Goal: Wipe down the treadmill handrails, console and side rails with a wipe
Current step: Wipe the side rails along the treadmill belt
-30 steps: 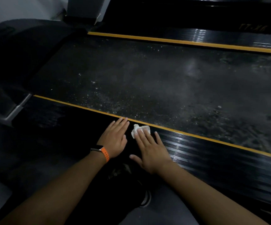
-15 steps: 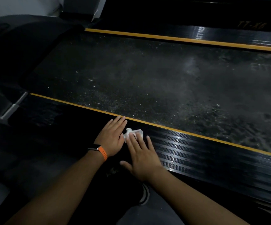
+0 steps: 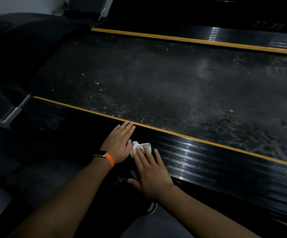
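Note:
The near side rail (image 3: 208,157) of the treadmill is black, ribbed and glossy, with a yellow stripe along its inner edge. A small crumpled white wipe (image 3: 140,146) lies on it. My right hand (image 3: 149,172) presses the wipe flat with straight, spread fingers; only the wipe's far end shows. My left hand (image 3: 119,142), with an orange watch strap at the wrist, lies flat on the rail just left of the wipe, its fingertips at the yellow stripe.
The dusty, speckled running belt (image 3: 156,83) fills the middle. The far side rail (image 3: 190,37) with its yellow stripe runs across the top. The dark motor cover (image 3: 27,45) sits at left. My shoe (image 3: 151,208) stands on the floor below the rail.
My right hand has slid the wipe to the left and toward me along the rail, closer to my left hand. My left hand has stayed flat in place.

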The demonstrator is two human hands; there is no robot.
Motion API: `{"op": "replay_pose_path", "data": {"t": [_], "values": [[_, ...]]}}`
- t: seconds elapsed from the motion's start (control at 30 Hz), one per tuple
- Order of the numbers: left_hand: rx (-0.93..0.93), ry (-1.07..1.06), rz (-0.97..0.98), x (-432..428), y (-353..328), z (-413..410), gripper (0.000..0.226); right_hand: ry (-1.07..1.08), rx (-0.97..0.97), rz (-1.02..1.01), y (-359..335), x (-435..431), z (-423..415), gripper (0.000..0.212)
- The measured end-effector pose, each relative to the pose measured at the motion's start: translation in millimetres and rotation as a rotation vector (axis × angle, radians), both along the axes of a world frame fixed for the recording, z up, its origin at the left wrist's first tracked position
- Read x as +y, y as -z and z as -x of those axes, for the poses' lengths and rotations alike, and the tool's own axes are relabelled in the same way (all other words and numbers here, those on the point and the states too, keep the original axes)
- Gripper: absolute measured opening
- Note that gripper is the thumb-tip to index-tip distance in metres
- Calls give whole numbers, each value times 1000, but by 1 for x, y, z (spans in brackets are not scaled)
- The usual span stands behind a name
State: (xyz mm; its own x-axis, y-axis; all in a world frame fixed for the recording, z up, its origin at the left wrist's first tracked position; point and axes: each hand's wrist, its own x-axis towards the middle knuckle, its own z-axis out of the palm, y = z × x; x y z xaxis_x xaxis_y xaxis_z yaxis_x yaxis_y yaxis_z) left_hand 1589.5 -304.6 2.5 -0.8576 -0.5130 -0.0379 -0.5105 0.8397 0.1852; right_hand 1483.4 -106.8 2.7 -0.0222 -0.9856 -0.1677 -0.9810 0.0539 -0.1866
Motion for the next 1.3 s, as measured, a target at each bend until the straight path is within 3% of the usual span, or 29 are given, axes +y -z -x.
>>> {"op": "replay_pose_path", "data": {"t": [0.37, 0.6, 0.93, 1.2, 1.3], "values": [[6, 3, -9, 1, 0, 0, 66, 140, 61, 97, 9, 61, 18, 87], [6, -10, -14, 1, 0, 1, 68, -23, 26, 92, 13, 11, -27, 91], [15, -11, -31, 1, 2, 0, 66, 87, 151, 155, 14, 108, 30, 88], [32, -6, -11, 2, 0, 0, 66, 101, 74, 134, 11, 38, 10, 86], [34, -4, -19, 1, 1, 0, 66, 103, 83, 135, 12, 49, 19, 85]]}}
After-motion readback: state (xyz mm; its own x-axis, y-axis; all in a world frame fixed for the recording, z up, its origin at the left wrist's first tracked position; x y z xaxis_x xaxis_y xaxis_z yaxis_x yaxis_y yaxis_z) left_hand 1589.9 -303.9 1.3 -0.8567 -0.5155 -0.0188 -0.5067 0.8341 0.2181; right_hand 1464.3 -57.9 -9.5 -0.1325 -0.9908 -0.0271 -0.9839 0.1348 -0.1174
